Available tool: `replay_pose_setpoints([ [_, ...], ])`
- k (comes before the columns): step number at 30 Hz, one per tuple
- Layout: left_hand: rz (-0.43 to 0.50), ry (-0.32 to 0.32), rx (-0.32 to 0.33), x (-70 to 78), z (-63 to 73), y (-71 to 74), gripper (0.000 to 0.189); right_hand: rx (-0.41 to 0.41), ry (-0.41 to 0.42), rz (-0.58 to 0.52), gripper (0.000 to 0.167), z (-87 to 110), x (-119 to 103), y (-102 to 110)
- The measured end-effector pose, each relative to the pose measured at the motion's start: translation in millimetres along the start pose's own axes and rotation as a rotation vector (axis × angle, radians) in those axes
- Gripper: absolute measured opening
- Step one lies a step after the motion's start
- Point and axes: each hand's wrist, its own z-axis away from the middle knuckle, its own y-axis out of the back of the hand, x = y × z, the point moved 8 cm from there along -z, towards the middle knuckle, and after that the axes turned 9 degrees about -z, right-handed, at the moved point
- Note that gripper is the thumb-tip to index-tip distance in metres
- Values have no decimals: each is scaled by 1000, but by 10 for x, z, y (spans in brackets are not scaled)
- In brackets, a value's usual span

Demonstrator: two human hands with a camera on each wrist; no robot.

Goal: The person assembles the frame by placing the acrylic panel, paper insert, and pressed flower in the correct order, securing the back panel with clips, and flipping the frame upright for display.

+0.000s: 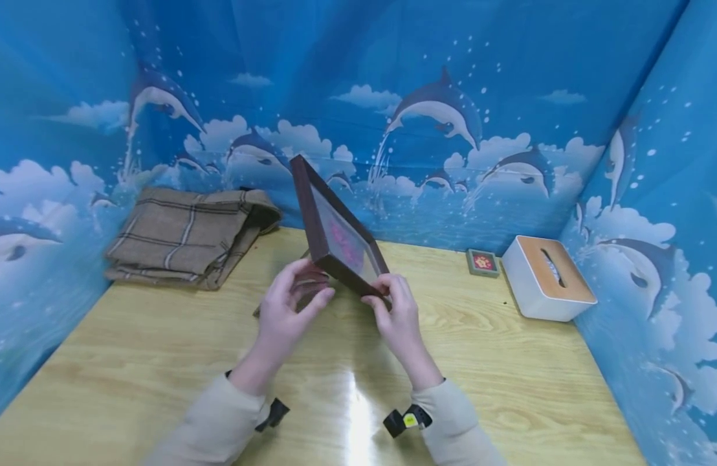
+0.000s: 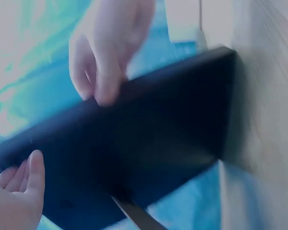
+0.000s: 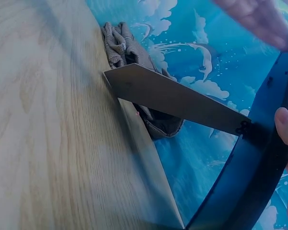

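Observation:
A dark brown picture frame (image 1: 312,213), with a pink picture behind its pane, stands tilted in the head view. My right hand (image 1: 398,310) pinches its lower right corner between thumb and fingers. At the lower left corner is my left hand (image 1: 288,307), its fingers partly hidden and its thumb held apart from the frame. The left wrist view shows the dark back (image 2: 149,134) of the frame, with the left fingertips at its edge. A flat support leg (image 3: 173,98) sticks out from the back in the right wrist view.
A folded brown plaid cloth (image 1: 184,236) lies at the back left of the wooden table (image 1: 510,375). At the back right are a small framed red picture (image 1: 483,263) and a white tissue box (image 1: 533,285) with a wooden top. Dolphin-print curtains (image 1: 358,84) enclose the table.

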Motion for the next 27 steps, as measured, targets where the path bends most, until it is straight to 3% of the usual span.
replay_pose_setpoints([
  [3, 1, -28, 45, 117, -11, -81, 47, 5, -10, 8, 27, 16, -4, -3],
  [10, -50, -12, 183, 170, -35, -109, 44, 38, -13, 23, 27, 39, -83, -25],
  [18, -106, 31, 293, 164, -81, 35, 28, 98, 7, 17, 27, 41, -223, -100],
  [27, -72, 70, 293, 91, -190, 154, 27, 111, -2, 3, 23, 23, -304, -196],
])
